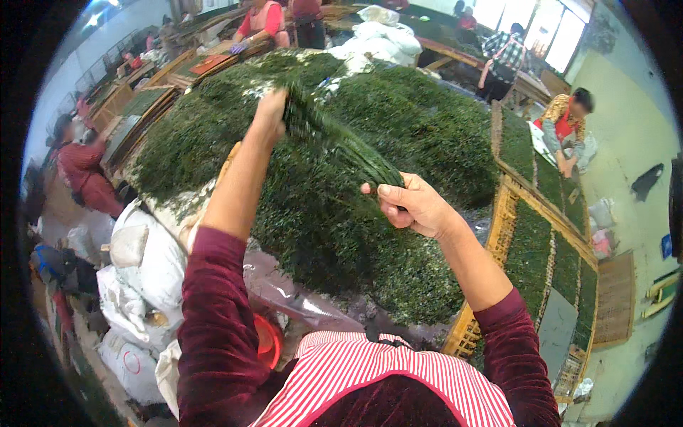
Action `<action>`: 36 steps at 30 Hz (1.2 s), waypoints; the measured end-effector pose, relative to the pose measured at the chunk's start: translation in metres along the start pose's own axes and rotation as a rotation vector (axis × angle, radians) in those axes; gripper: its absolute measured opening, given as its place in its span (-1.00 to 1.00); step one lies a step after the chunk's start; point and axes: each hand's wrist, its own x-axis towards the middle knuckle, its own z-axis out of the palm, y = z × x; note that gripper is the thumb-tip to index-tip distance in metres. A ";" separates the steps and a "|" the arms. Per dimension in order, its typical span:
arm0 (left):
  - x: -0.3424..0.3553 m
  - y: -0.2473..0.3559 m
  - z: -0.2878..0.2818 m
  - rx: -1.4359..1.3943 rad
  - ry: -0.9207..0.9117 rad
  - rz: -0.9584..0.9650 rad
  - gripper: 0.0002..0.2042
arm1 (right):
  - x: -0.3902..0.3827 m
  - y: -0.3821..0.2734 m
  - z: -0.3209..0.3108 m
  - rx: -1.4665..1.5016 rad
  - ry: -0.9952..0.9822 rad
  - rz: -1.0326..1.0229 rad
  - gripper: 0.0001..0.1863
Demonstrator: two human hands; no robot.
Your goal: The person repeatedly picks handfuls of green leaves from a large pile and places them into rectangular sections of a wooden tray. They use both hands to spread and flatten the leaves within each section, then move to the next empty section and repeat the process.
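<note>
A bundle of long, thin, dark green strands (348, 146) stretches slantwise between my hands, blurred by motion toward its upper left end. My left hand (270, 114), raised farther off, is closed at that end, though its fingers are partly hidden. Nearer to me, my right hand (416, 204) grips the other end between thumb and fingers. Under and around both hands spreads a large heap of loose dark green plant-like material (313, 220), with small pale bits mixed in. I cannot tell exactly what the material is.
Wooden frames hold green-filled panels (530, 235) at the right. White sacks (131, 285) and a red basin (267, 341) stand left and near. Clear plastic sheeting (299, 292) edges the heap. A person in a red apron (565, 128) works at right; other people are farther back and left.
</note>
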 end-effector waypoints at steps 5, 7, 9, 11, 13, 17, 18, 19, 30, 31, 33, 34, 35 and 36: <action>-0.041 -0.123 -0.027 -0.343 -0.143 -0.563 -0.82 | 0.020 -0.046 0.026 0.197 -0.015 0.101 -0.73; -0.061 -0.155 -0.026 -0.434 -0.217 -0.687 -0.81 | 0.040 -0.069 0.031 0.269 0.005 0.163 -0.73; -0.077 -0.169 -0.027 -0.384 -0.111 -0.648 -0.83 | 0.054 -0.099 0.042 0.290 0.063 0.205 -0.73; -0.087 -0.165 -0.028 -0.376 -0.190 -0.585 -0.72 | 0.057 -0.138 0.057 0.232 -0.059 0.110 -0.74; -0.099 -0.145 -0.036 -0.396 -0.270 -0.506 -0.72 | 0.057 -0.177 0.069 0.198 -0.111 -0.022 -0.77; -0.132 -0.077 -0.036 0.477 -0.175 0.010 -0.62 | 0.060 -0.192 0.073 0.094 -0.106 -0.164 -0.81; -0.144 -0.058 -0.033 0.850 -0.135 0.245 -0.64 | 0.065 -0.182 0.072 0.064 -0.065 -0.067 -0.79; -0.163 -0.042 -0.033 1.109 -0.079 0.393 -0.67 | 0.069 -0.168 0.069 0.089 -0.001 0.044 -0.77; -0.197 -0.059 0.047 1.333 -0.418 0.619 -0.54 | 0.061 -0.176 0.070 0.313 0.088 0.104 -0.81; -0.194 -0.073 0.041 1.401 -0.433 0.718 -0.55 | 0.062 -0.183 0.070 0.277 0.114 0.100 -0.82; -0.188 -0.094 0.033 1.499 -0.431 0.826 -0.57 | 0.067 -0.192 0.068 0.154 0.216 0.052 -0.75; -0.187 -0.102 0.032 1.549 -0.443 0.769 -0.58 | 0.070 -0.194 0.067 0.164 0.206 0.057 -0.76; -0.187 -0.107 0.030 1.498 -0.438 0.769 -0.61 | 0.074 -0.196 0.066 0.165 0.210 0.030 -0.78; -0.189 -0.110 0.025 1.471 -0.389 0.852 -0.62 | 0.078 -0.197 0.065 0.175 0.212 0.044 -0.79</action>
